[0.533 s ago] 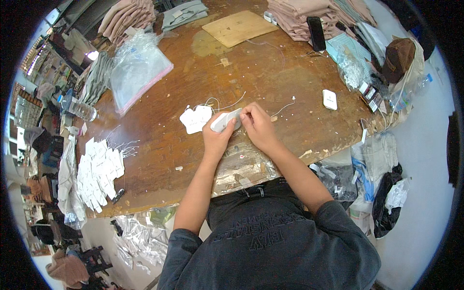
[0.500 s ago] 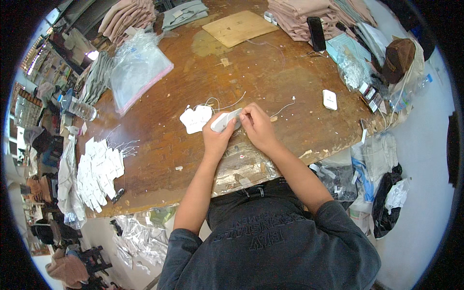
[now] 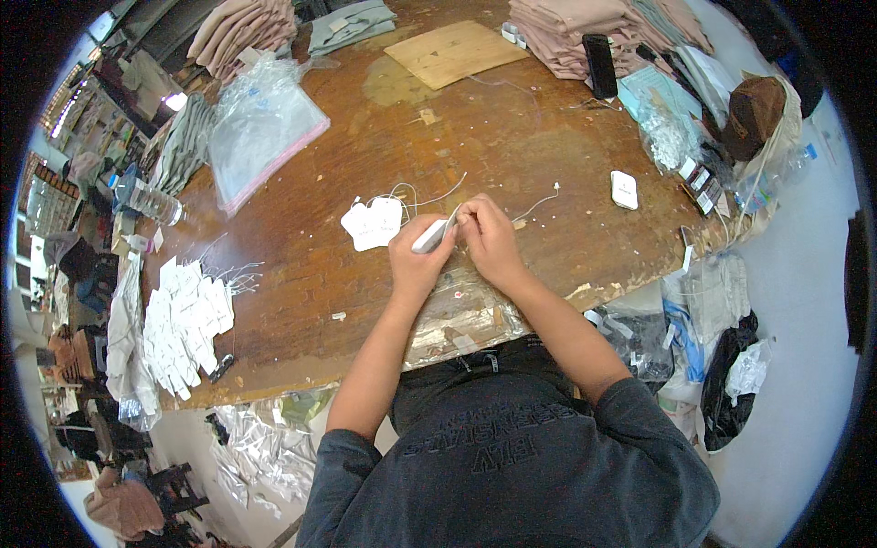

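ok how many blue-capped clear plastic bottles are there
2: one clear plastic bottle at the left side of the wooden table, the other at the far right of the view. More may be hidden in the clutter on either side.

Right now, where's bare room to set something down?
Mostly bare table, bar small scraps: between the tan board and loose white tags; also left of the left hand, up to the big tag pile. Crowded: far right corner, with pink folded cloth, phone, plastic wrap, brown cap.
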Motion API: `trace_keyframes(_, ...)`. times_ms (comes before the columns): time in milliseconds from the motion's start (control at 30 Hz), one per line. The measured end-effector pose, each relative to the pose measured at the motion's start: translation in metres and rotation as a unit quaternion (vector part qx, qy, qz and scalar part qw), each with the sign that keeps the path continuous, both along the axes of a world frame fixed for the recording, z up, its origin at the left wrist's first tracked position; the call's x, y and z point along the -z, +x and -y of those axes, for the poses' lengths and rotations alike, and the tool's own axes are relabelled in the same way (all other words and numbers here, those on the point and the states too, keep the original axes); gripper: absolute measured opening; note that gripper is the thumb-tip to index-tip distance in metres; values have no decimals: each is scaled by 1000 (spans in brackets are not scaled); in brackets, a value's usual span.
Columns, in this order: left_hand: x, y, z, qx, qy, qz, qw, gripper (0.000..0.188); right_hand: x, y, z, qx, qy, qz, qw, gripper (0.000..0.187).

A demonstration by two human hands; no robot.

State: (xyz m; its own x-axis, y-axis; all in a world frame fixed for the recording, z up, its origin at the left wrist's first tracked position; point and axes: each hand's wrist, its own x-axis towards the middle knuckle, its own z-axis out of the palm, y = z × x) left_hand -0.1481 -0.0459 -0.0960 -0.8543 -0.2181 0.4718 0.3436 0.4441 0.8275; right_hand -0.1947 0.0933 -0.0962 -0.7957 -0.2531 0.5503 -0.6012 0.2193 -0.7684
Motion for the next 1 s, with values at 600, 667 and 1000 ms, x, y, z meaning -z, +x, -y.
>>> trace_keyframes(600,-15,2,1,-45,-387,-212,896,23,7,-15,-8,-139,-204,339,908,15)
trace_keyframes(667,-13,2,0,35,-343,-239,908,22,5,-18,-14,-63,-110,283,951,23)
trace_keyframes(1000,-3,3,15,103,277,91,951,23,-7,-39,-44,165,-243,192,936,28)
